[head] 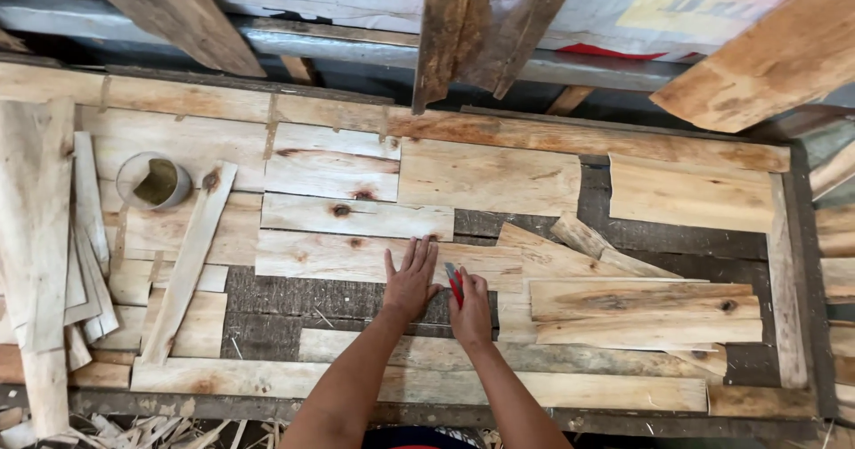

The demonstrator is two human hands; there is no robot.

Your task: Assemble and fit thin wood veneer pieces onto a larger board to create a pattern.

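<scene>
Work surface: a wide dark table (pixel 623 222) fills most of the view, covered patchily with thin pale wood sheets; its near edge is partly cut off by the picture's bottom.
Leaning boards: rough planks (pixel 766 61) cross the top of the view, their upper ends out of frame.
Left pile: long narrow wood strips (pixel 85 262) lie stacked at the table's left end, running off the lower left corner.
Right stack: a few overlapping sheets (pixel 646 311) lie just to the right of the hands.
Sheet under the hands: a long pale wood sheet (pixel 356 255) lies crosswise in the middle of the table; both hands sit at its near edge, towards its right end.
Cup: a small round container (pixel 156 182) stands well apart to the upper left; what is in it is hard to make out.
Left hand: the left hand (pixel 411 281) is spread flat, fingers splayed, pressing on the wood sheet, gripping nothing.
Right hand: the right hand (pixel 469 309) is closed around a small red tool, just beside the left hand.
Red tool: the red tool (pixel 454 281) pokes out above the right fist, its tip at the sheet's near edge between the two hands; its lower part is hidden in the fist, so its kind is unclear.
</scene>
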